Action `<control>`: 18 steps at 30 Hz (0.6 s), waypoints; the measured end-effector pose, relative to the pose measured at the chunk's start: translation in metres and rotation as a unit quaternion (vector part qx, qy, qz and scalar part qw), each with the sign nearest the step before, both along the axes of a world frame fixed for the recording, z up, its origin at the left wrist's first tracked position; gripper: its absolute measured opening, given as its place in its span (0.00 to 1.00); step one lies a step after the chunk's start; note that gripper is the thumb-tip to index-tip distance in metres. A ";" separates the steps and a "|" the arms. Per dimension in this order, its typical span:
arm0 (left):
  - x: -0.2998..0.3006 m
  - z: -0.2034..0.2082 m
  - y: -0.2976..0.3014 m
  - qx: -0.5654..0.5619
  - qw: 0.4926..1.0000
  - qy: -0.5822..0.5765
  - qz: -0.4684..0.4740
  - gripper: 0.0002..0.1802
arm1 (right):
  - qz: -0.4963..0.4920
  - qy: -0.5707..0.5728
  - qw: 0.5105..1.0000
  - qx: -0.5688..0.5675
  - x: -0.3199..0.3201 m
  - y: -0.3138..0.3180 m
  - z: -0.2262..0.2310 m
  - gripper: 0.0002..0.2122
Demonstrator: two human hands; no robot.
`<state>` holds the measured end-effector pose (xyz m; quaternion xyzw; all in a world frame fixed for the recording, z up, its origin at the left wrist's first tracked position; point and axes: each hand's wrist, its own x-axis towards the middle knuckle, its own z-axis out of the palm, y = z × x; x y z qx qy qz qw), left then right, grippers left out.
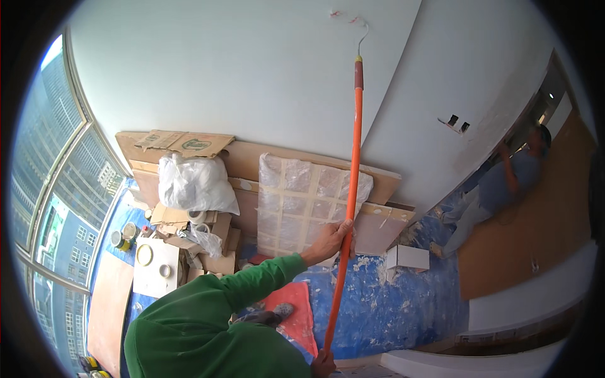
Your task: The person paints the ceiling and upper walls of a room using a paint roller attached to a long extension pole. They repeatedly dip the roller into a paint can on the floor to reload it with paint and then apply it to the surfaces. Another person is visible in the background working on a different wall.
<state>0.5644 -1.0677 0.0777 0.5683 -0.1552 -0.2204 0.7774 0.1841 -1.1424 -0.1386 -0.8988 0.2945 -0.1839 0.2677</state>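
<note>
A long orange extension pole (354, 170) slants up across the view, with a brown and yellow grip at its upper end. From it a bent wire roller frame (362, 41) reaches up to the pale wall (239, 69). The roller there barely stands out from the wall; only small reddish marks show. My left hand (331, 242), in a green sleeve, is closed round the middle of the pole. At the lower edge my right hand (323, 364) is closed round the pole's lower end, partly cut off by the picture's edge.
Against the wall lean boards (384, 220), a plastic-wrapped panel (302, 201) and a white sack (195, 183). Cardboard and paint cans (120, 240) lie left by the windows. A white box (408, 257) sits on the blue floor sheet (372, 309). Another person (504, 186) is at the right.
</note>
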 end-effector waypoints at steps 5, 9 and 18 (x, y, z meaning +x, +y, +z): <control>-0.049 -0.079 0.008 0.001 0.995 0.095 -0.012 0.27 | 0.014 0.152 0.983 0.104 -0.071 -0.001 -0.025 0.17; -0.095 -0.098 0.019 0.028 0.990 0.137 0.012 0.27 | 0.029 0.252 0.951 0.176 -0.136 -0.007 -0.042 0.17; -0.199 -0.043 0.062 0.026 0.999 0.018 -0.010 0.25 | 0.057 0.188 0.961 0.194 -0.150 0.013 -0.041 0.15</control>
